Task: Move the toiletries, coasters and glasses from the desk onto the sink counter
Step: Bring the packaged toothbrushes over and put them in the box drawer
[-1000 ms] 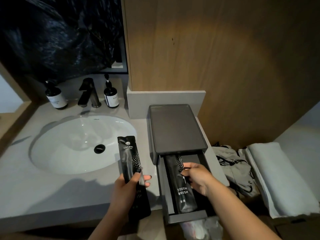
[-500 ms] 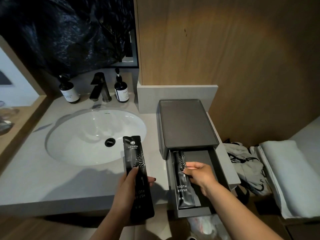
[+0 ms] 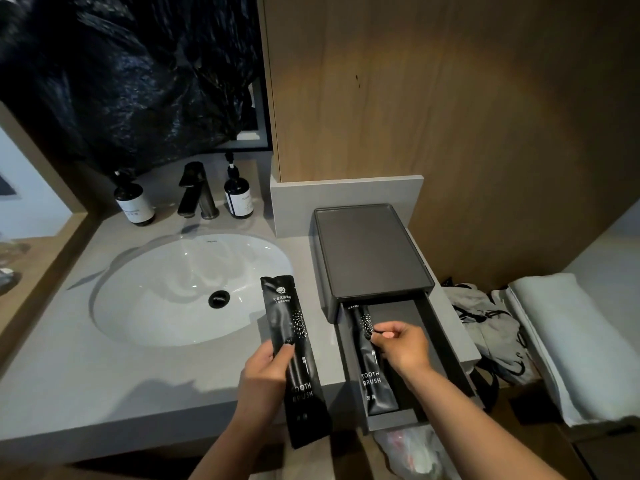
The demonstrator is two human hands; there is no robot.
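My left hand (image 3: 265, 370) holds a long black toothbrush packet (image 3: 294, 355) upright over the front edge of the grey sink counter (image 3: 69, 368). A second black packet marked TOOTH BRUSH (image 3: 375, 379) lies lengthwise in the open drawer (image 3: 446, 362) of a dark grey box (image 3: 370, 251) on the counter's right end. My right hand (image 3: 401, 344) rests on that packet, its fingertips pinching the upper part. The packet still lies flat on the drawer floor.
A white basin (image 3: 187, 285) with a black drain fills the counter's middle. Two dark pump bottles (image 3: 135, 204) (image 3: 238, 197) flank a black faucet (image 3: 195, 195) at the back. To the right sit a printed bag (image 3: 491, 327) and folded white towels (image 3: 568, 341).
The view has shifted slightly closer. My right hand's fingers have closed further onto the packet in the drawer. My left hand keeps its packet in much the same place.
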